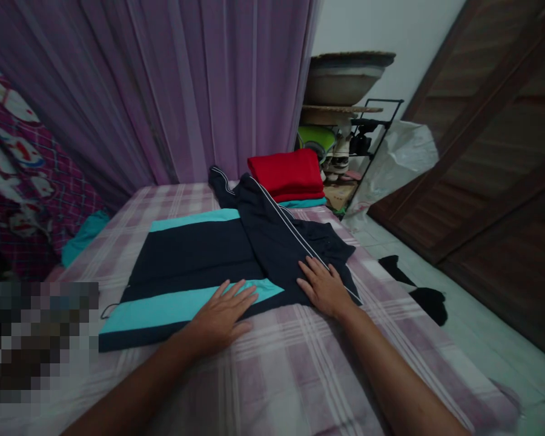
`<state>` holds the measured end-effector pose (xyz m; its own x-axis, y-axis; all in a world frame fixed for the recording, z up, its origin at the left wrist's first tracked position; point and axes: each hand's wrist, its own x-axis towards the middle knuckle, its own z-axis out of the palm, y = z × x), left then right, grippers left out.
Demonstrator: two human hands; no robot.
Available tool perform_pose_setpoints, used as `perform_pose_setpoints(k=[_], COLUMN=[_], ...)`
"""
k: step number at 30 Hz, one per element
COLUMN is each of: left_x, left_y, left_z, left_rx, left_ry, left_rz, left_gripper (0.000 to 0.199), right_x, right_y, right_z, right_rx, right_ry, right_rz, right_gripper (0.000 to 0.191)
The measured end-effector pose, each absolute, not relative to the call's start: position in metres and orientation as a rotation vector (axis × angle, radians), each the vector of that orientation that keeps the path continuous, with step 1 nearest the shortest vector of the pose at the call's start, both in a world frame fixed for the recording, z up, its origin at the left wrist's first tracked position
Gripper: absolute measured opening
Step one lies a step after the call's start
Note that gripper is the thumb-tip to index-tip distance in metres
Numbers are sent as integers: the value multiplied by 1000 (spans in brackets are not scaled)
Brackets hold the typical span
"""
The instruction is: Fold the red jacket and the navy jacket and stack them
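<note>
A dark navy jacket (200, 247) with turquoise bands and white piping lies flat on the bed. One of its sleeves (277, 233) is folded diagonally across the body, and a cuff end sticks out toward the curtain. My left hand (222, 312) rests palm down on the near turquoise band, fingers spread. On the folded sleeve near the collar side lies my right hand (324, 286), also flat with its fingers apart. Neither hand grips the cloth.
A folded red cloth (288, 172) sits on a turquoise one at the bed's far edge. Plaid sheet (254, 387) covers the bed. Behind are a purple curtain (236, 79) and a rack holding a large basin (345, 79). Black cloth (429, 303) lies on the floor at right.
</note>
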<state>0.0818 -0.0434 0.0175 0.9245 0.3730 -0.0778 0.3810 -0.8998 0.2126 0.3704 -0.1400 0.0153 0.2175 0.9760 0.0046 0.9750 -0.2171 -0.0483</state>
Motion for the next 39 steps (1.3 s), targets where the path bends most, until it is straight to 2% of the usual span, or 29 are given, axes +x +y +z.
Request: perform_pose_setpoints(k=[6,12,21,25,29,32,35,39], left_x=[85,64,-46,-44,-39,-48,-65,-83], left_y=[-52,-58,-41,-43,-43,-42,-40,-30], left_z=[24,28,8,11,20,22,17,0], left_rx=[2786,2812,2791,2772,2781,2831,2840,2856], left_ry=[551,620,1368,1408,1367,1386,1564,1603], left_rz=[4,161,201,170,124,229,348,301], left_gripper=[60,54,52,55,57,56,56,62], right_x=[329,302,295,292,293,291,295,329], right_y=[-119,-106,-107,-112,-114,-114,-118,-134], right_z=[30,7,21,23,20,20,20,14], right_rx=[-2239,-2408,-2456,-2413,-2428,-2421,-2371,-2221], right_ry=[-1894,-1946,-1857,-1879,-1939,-1920,-1918,-1988], right_rz=[-241,-24,53,-50,62,62,20,-124], right_gripper=[53,55,57,60,62,62,60,55])
